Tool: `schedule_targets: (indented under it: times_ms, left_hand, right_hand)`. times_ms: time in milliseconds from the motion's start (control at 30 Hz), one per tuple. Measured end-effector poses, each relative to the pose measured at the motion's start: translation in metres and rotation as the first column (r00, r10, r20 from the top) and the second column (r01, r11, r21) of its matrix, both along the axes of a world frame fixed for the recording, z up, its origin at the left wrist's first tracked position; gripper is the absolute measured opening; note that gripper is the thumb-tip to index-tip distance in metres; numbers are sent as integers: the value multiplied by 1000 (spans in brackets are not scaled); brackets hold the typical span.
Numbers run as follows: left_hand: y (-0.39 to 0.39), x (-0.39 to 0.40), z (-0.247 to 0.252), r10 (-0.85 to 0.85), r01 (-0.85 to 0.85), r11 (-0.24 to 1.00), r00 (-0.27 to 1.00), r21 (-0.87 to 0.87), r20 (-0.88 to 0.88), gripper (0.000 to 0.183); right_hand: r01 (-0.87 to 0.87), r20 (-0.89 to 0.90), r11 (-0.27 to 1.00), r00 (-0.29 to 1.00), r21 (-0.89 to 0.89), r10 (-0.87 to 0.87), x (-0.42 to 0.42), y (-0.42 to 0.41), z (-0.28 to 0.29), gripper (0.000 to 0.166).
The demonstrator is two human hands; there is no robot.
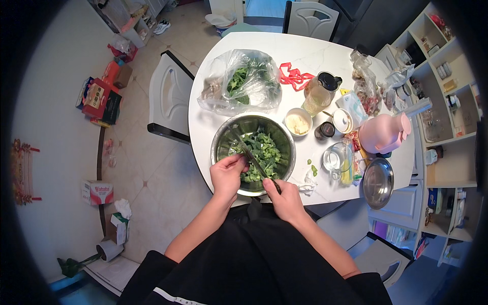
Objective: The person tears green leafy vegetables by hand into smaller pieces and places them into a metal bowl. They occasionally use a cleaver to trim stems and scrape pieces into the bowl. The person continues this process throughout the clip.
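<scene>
A stainless steel bowl (216,152) at the table's near edge holds chopped green leafy vegetable (263,150). My right hand (284,198) grips the dark handle of a knife (254,161) at the bowl's near right rim. Its blade slants up and left across the bowl's opening. My left hand (228,173) is over the bowl's left side, thumb and fingers pinched together beside the blade. Whatever may be between those fingertips is too small and hidden to make out. Beyond the bowl, a clear plastic bag (263,91) contains more leafy greens (238,82).
Right of the bowl stand a white bowl (298,122) with pale pieces, a dark-lidded jar (325,130), a pitcher (320,91), a glass mug (337,158) and a pink jug (383,133). A metal lid (378,183) overhangs the table edge. Crumpled tissue (308,183) lies near my right hand.
</scene>
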State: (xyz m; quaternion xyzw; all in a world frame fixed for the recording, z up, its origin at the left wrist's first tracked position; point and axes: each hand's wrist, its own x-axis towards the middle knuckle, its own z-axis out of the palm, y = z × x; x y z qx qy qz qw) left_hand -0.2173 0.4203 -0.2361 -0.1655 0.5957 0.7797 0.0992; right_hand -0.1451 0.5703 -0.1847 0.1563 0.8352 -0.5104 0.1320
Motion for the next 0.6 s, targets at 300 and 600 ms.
schedule_targets:
  times_ms: [300, 600]
  left_hand:
    - [-14, 2, -27, -55, 37, 983, 994, 180, 95, 20]
    - [-44, 7, -32, -223, 148, 861, 970, 486, 99, 18]
  right_hand:
    - [37, 43, 996, 999, -82, -34, -2, -1, -11, 59]
    - [108, 16, 856, 993, -505, -116, 14, 14, -1, 42]
